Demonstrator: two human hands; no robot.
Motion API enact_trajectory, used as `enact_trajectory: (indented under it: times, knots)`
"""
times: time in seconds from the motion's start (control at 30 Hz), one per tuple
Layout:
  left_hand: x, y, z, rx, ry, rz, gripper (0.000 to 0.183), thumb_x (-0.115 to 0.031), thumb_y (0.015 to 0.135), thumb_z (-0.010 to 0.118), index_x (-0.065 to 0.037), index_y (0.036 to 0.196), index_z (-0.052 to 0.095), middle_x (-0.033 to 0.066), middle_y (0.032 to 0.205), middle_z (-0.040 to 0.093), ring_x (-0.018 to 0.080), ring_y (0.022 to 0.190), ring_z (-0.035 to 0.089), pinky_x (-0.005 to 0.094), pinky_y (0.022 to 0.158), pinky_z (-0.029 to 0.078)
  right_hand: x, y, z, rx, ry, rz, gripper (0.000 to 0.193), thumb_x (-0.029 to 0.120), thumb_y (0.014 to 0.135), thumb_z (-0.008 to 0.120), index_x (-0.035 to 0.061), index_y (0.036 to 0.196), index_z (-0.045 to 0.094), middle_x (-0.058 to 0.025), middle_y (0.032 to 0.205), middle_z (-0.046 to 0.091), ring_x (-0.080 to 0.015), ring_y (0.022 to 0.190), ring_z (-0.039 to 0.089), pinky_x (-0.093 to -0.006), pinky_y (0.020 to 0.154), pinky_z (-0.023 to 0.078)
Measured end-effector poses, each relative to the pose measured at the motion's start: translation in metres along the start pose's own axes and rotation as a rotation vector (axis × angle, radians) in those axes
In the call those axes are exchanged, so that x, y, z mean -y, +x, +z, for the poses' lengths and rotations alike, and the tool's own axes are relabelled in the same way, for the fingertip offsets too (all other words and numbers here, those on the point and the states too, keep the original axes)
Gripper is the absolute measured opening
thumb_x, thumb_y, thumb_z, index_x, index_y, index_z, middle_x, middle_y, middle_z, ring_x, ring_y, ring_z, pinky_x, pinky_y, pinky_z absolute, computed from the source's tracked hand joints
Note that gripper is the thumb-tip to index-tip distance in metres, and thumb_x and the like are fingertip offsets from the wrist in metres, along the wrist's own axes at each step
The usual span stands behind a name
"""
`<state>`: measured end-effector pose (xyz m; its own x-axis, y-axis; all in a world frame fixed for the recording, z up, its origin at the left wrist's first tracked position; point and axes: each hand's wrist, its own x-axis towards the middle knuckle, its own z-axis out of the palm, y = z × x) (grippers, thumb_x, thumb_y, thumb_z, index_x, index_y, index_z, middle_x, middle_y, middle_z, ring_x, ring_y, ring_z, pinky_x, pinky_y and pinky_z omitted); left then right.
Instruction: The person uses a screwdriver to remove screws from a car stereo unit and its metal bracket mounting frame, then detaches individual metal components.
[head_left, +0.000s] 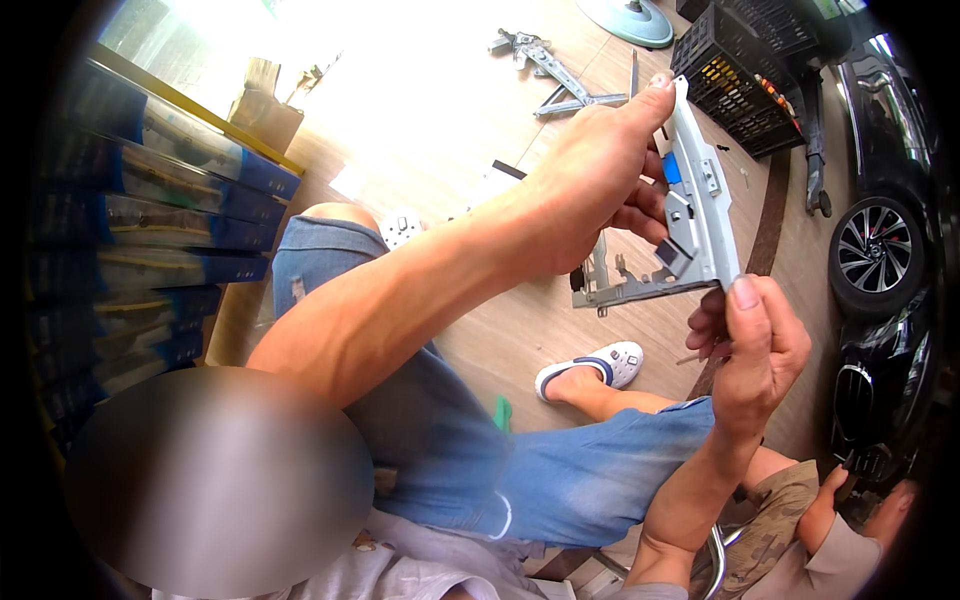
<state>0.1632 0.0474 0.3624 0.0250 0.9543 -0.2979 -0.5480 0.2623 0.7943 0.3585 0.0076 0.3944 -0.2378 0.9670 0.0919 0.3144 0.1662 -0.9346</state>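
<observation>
Both my hands hold a light grey metal bracket up in front of me, tilted, with its long side facing me. My left hand grips its upper end, thumb on the edge and fingers behind it. My right hand pinches the lower corner between thumb and fingers. A small thin rod sticks out by the right fingers; its kind cannot be made out. On the bracket are a blue piece and a dark tab. A darker notched metal arm runs left from its lower end.
On the wooden floor lies a scissor-shaped metal mechanism. A black plastic crate stands behind the bracket. To the right is a black car. Blue boxes are stacked at left. Another person's camouflage shorts show at lower right.
</observation>
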Motion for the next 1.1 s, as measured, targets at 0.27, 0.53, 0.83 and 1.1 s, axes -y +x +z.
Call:
enact_trajectory:
  times: [0.27, 0.53, 0.83, 1.1]
  knots:
    - [-0.012, -0.005, 0.001, 0.135, -0.115, -0.042, 0.053, -0.056, 0.099, 0.056, -0.003, 0.096, 0.055, 0.0126, 0.087, 0.066, 0.0247, 0.075, 0.072, 0.0323, 0.060, 0.061, -0.004, 0.007, -0.008, -0.207, 0.085, 0.060, 0.040, 0.032, 0.100, 0.055, -0.0028, 0.081, 0.063, -0.0094, 0.063, 0.061, -0.0132, 0.048, 0.056, -0.0236, 0.045, 0.042]
    - [-0.024, -0.011, -0.005, 0.265, -0.274, -0.212, 0.055, -0.056, 0.101, 0.051, -0.001, 0.093, 0.050, 0.0221, 0.090, 0.068, 0.0319, 0.082, 0.075, 0.0391, 0.071, 0.064, -0.012, 0.013, -0.014, -0.296, 0.275, 0.058, 0.038, 0.030, 0.100, 0.054, -0.0026, 0.082, 0.062, -0.0098, 0.060, 0.057, -0.0152, 0.043, 0.051, -0.0258, 0.041, 0.040]
    - [-0.023, -0.026, 0.004, 0.273, -0.328, -0.216, 0.079, -0.060, 0.094, 0.062, 0.010, 0.128, 0.052, 0.0200, 0.104, 0.068, 0.0235, 0.092, 0.071, 0.0334, 0.084, 0.059, -0.015, 0.024, -0.012, -0.411, 0.295, 0.044, 0.038, 0.028, 0.101, 0.051, 0.0008, 0.075, 0.057, -0.0106, 0.058, 0.056, -0.0166, 0.042, 0.050, -0.0268, 0.041, 0.040]
    - [-0.024, -0.007, -0.017, -0.213, 0.230, 0.511, 0.068, -0.049, 0.094, 0.066, 0.006, 0.133, 0.055, 0.0183, 0.122, 0.065, 0.0213, 0.117, 0.057, 0.0365, 0.104, 0.038, -0.020, 0.023, -0.011, -0.432, 0.386, -0.022, 0.041, 0.031, 0.101, 0.049, 0.0007, 0.074, 0.056, -0.0127, 0.057, 0.057, -0.0197, 0.040, 0.049, -0.0308, 0.040, 0.041]
